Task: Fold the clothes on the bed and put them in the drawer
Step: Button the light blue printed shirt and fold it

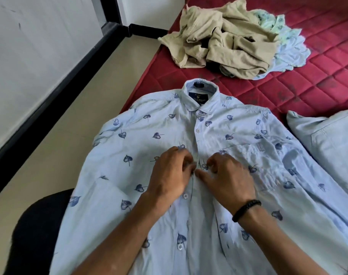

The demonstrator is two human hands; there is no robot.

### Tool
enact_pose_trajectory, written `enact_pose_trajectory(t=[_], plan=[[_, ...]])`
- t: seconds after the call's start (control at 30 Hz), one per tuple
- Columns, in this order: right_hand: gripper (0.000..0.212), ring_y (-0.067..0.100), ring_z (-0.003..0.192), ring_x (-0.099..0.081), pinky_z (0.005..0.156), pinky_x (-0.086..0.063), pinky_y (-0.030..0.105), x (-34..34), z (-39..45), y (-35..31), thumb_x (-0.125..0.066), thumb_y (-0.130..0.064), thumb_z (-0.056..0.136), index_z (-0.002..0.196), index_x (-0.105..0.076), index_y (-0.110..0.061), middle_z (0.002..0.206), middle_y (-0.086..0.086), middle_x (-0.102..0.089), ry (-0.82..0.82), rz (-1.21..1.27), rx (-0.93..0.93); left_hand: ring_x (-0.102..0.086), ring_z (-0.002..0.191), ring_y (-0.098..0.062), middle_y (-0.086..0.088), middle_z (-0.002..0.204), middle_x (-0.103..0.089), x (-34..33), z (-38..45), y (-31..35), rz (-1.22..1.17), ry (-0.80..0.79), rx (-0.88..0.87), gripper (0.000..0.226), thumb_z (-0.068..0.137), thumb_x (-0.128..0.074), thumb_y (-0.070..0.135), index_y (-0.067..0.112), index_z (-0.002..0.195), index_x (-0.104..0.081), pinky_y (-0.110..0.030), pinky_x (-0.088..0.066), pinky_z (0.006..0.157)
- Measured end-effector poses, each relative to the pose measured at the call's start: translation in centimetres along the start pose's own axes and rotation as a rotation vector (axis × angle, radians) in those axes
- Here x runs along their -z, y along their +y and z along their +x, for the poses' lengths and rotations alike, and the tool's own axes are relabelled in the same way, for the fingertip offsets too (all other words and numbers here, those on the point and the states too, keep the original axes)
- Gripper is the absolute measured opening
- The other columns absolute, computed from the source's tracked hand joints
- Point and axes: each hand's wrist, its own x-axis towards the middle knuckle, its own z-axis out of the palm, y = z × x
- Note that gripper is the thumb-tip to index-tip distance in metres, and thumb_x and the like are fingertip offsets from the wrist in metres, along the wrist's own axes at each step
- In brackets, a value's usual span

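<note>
A light blue shirt with dark blue leaf prints (218, 135) lies spread face up on the red quilted bed (318, 72), collar away from me. My left hand (169, 173) and my right hand (226, 175) meet at the middle of its button placket. Both have fingers curled and pinch the placket's two edges, thumbs almost touching. A black bracelet sits on my right wrist. The upper buttons look fastened; lower buttons show loose below my hands.
A heap of beige clothes (218, 42) lies at the bed's far side, over pale green and blue garments (288, 46). A folded light blue garment (332, 147) sits at the right. A dark round seat (40, 231) is at lower left, by the cream floor and white wall.
</note>
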Motion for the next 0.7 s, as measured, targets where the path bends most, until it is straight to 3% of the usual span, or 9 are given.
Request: enact_pose_trajectory(t=[0.2, 0.33, 0.43, 0.5, 0.57, 0.7], plan=[[0.019, 0.032, 0.086, -0.065, 0.062, -0.042, 0.036, -0.2, 1.1, -0.6, -0.058, -0.035, 0.097, 0.088, -0.054, -0.019, 0.094, 0.002, -0.058, 0.071, -0.184, 0.086, -0.065, 0.076, -0.014, 0.009, 0.079, -0.068, 0.2, 1.2, 1.0, 0.073, -0.031, 0.029, 0.010, 0.087, -0.075, 0.030, 0.024, 0.084, -0.068, -0.039, -0.055, 0.073], [0.034, 0.030, 0.090, -0.065, 0.064, -0.050, 0.038, -0.1, 0.7, -1.1, -0.064, -0.051, 0.092, 0.106, -0.057, -0.022, 0.103, 0.000, -0.060, 0.060, -0.159, 0.108, -0.069, 0.073, -0.011, 0.012, 0.076, -0.072, 1.0, 0.7, 1.7, 0.106, 0.041, 0.063, 0.009, 0.086, -0.075, 0.034, 0.026, 0.084, -0.070, -0.035, -0.058, 0.074], [0.022, 0.034, 0.077, -0.065, 0.049, -0.033, 0.033, -0.4, 0.6, -1.6, -0.065, -0.022, 0.089, 0.104, -0.049, -0.020, 0.093, 0.003, -0.058, 0.125, -0.212, 0.076, -0.069, 0.066, -0.005, 0.014, 0.069, -0.071, 1.5, 0.8, 1.9, 0.022, 0.047, 0.107, 0.010, 0.084, -0.079, 0.032, 0.025, 0.080, -0.073, -0.033, -0.060, 0.071], [0.029, 0.035, 0.066, -0.060, 0.046, -0.019, 0.031, -0.5, 0.6, -1.5, -0.060, -0.004, 0.080, 0.102, -0.046, -0.017, 0.084, 0.005, -0.054, 0.151, -0.241, 0.071, -0.069, 0.065, -0.005, 0.015, 0.068, -0.071, 1.9, 0.9, 1.7, 0.030, 0.077, 0.108, 0.010, 0.084, -0.080, 0.031, 0.025, 0.078, -0.074, -0.033, -0.060, 0.070], [0.031, 0.037, 0.067, -0.060, 0.048, -0.031, 0.035, 0.0, 1.0, -1.2, -0.057, -0.004, 0.080, 0.105, -0.044, -0.017, 0.082, 0.005, -0.058, 0.177, -0.166, 0.078, -0.067, 0.064, -0.004, 0.015, 0.068, -0.070, 2.3, 0.9, 1.5, 0.042, 0.117, 0.093, 0.010, 0.084, -0.080, 0.029, 0.025, 0.078, -0.072, -0.034, -0.058, 0.069], [0.025, 0.026, 0.076, -0.068, 0.070, -0.054, 0.041, 1.6, 2.0, -0.2, -0.060, -0.009, 0.083, 0.102, -0.053, -0.024, 0.078, -0.006, -0.071, 0.127, 0.292, -0.111, -0.068, 0.061, 0.000, 0.013, 0.068, -0.071, 2.3, 0.9, 1.2, -0.123, 0.052, 0.139, 0.009, 0.084, -0.082, 0.024, 0.023, 0.080, -0.074, -0.031, -0.060, 0.067]])
